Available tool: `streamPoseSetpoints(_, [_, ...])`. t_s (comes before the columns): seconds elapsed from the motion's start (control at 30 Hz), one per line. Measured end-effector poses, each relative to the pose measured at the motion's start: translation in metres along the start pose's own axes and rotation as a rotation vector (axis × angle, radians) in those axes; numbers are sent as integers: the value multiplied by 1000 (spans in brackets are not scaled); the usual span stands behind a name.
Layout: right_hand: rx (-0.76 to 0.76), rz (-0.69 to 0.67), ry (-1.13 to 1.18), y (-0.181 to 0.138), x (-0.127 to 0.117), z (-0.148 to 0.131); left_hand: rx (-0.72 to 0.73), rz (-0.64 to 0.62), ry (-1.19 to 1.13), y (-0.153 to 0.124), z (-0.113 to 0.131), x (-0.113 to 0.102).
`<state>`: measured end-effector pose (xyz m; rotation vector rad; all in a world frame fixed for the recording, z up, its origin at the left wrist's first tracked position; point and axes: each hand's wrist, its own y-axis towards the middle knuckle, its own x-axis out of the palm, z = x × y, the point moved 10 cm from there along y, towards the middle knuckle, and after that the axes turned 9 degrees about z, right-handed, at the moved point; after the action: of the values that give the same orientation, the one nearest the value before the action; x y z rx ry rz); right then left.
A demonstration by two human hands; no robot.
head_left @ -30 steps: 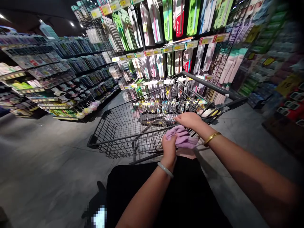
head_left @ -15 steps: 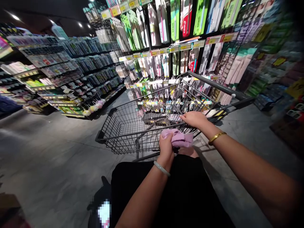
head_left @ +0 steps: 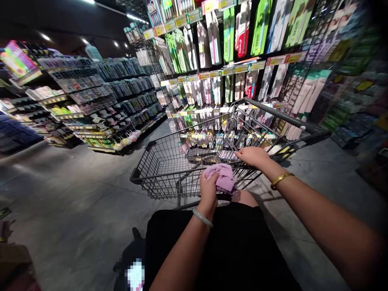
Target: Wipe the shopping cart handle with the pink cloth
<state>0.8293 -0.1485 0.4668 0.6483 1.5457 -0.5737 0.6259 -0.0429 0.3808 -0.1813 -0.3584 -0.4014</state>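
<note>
A black wire shopping cart (head_left: 157,161) stands tilted in front of me on the shop floor. My left hand (head_left: 208,189) is closed on a bunched pink cloth (head_left: 222,178) pressed against the near side wire of the cart. My right hand (head_left: 253,157), with a gold bangle at the wrist, rests curled on the cart's near rim just right of the cloth. A pale bangle sits on my left wrist. The cart's grey handle bar (head_left: 285,117) runs off to the right.
Tall racks of hanging toothbrush packs (head_left: 230,44) rise right behind the cart. Long shelves of small goods (head_left: 91,101) line the aisle at left. Grey concrete floor (head_left: 66,202) spreads to the left. My black clothing (head_left: 230,250) fills the bottom centre.
My left hand has gathered the pink cloth into a tighter bunch and slid it slightly along the cart's side. The view has swung a little to the left.
</note>
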Motion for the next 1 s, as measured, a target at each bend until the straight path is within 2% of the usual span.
streamPoseSetpoints(0.03, [3, -5, 1, 0, 0, 0, 31, -25, 9, -1, 7, 5])
streamPoseSetpoints(0.1, [10, -16, 6, -2, 0, 0, 41, -10, 53, 2, 3, -1])
streamPoseSetpoints(0.2, [2, -10, 13, -4, -3, -2, -80, 124, 72, 14, -35, -43])
streamPoseSetpoints(0.27, [-6, 2, 13, -4, -5, -4, -209, 273, 33, 18, -63, -79])
streamPoseSetpoints(0.33, [-9, 10, 10, -5, -6, -5, -243, 344, 28, 20, -71, -98])
streamPoseSetpoints(0.4, [-9, 10, 6, -4, -7, -5, -191, 335, 35, 20, -57, -97])
streamPoseSetpoints(0.53, [7, 6, -4, -2, -4, -1, 19, 157, 18, 17, -1, -52])
streamPoseSetpoints(0.6, [18, 7, -12, -1, -3, 1, 69, 108, 17, 14, 13, -37])
streamPoseSetpoints(0.63, [23, 5, -18, -1, -2, 2, 78, 113, 27, 15, 13, -37])
streamPoseSetpoints(0.7, [30, -4, -28, 0, -1, 3, 49, 173, 38, 17, 0, -52])
streamPoseSetpoints(0.8, [37, -23, -38, 2, 3, 5, -120, 339, -13, 21, -41, -96])
streamPoseSetpoints(0.87, [39, -28, -37, 4, 6, 7, -199, 434, -38, 22, -58, -122])
streamPoseSetpoints(0.93, [42, -23, -38, 5, 7, 8, -195, 489, -35, 24, -56, -136])
streamPoseSetpoints(1.0, [39, -18, -46, 7, 9, 9, -128, 488, -28, 25, -36, -134])
